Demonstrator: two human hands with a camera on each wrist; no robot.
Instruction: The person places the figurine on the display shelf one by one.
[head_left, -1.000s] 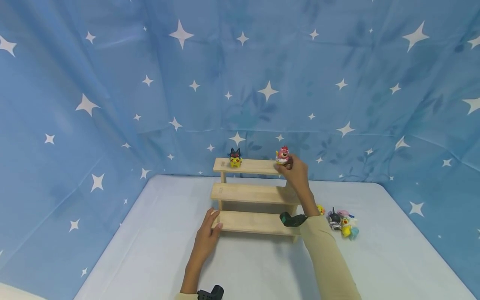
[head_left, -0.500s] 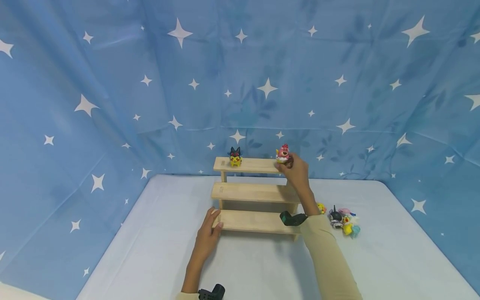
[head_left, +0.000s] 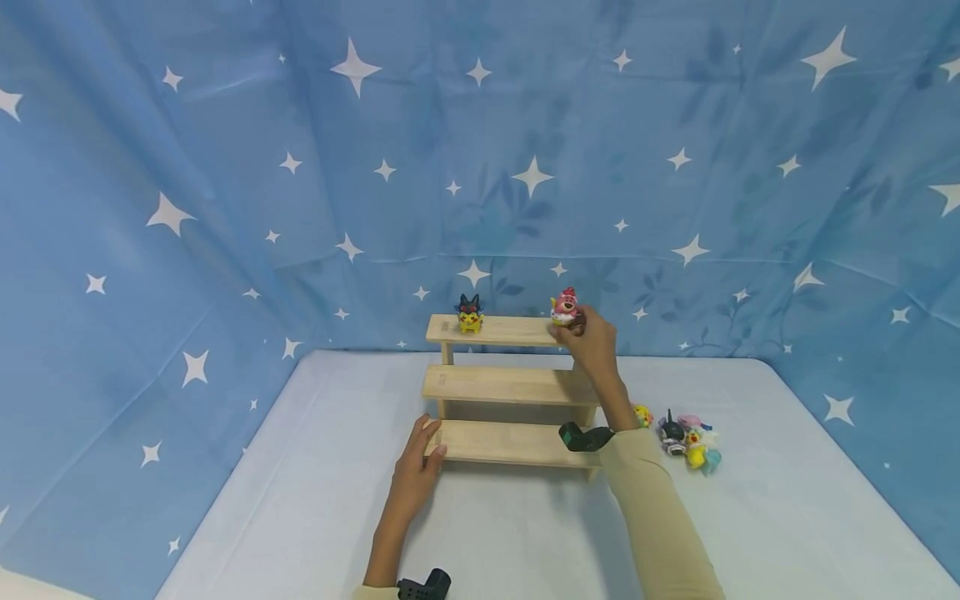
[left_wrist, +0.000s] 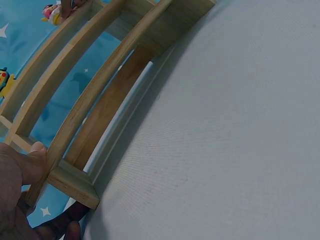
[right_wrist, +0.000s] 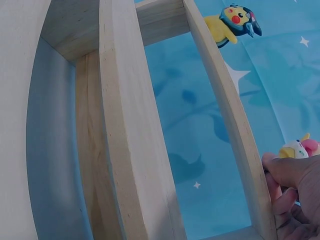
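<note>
Pink toy right of centre: our right hand pinches it. Lower middle, our left hand grips the wooden shelf.

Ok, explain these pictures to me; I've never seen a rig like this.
No machine here: just a person's bare left hand and right hand. The wide picture comes from a head camera; the two tilted close-ups come from wrist cameras. On the white table stands a three-tier wooden shelf, with small toy figures grouped to its right. The left hand grips the shelf's near left end. The right hand holds a pink figure at the top tier, though whether it rests there is unclear; a yellow figure stands farther left.
</note>
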